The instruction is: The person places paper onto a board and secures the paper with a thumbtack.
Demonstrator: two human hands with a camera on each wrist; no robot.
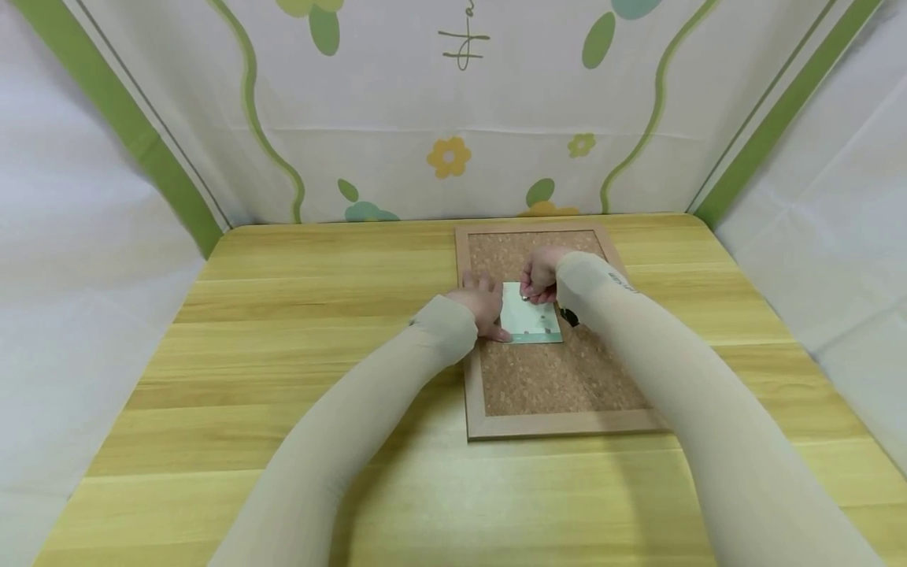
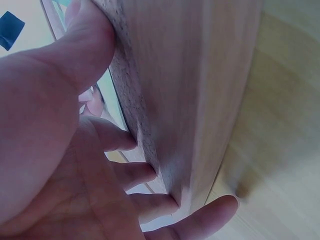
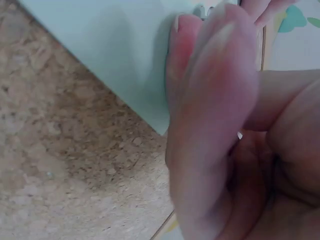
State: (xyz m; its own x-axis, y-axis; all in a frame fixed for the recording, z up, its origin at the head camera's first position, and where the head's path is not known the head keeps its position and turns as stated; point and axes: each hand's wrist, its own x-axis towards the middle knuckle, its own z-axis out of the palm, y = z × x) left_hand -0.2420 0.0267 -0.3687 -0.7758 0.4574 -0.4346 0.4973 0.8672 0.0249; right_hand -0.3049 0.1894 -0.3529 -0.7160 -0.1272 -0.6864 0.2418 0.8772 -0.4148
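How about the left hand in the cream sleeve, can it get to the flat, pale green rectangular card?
Probably yes: the left hand lies at the left edge of the pale green card, with nothing visible between them. The right hand covers only its upper right.

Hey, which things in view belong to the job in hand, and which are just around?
Part of the job:
pale green card
framed cork board beneath it
small shiny piece, too small to identify
right hand, pinching that piece
left hand, at the card's left edge

Just around:
wooden table
flowered cloth behind
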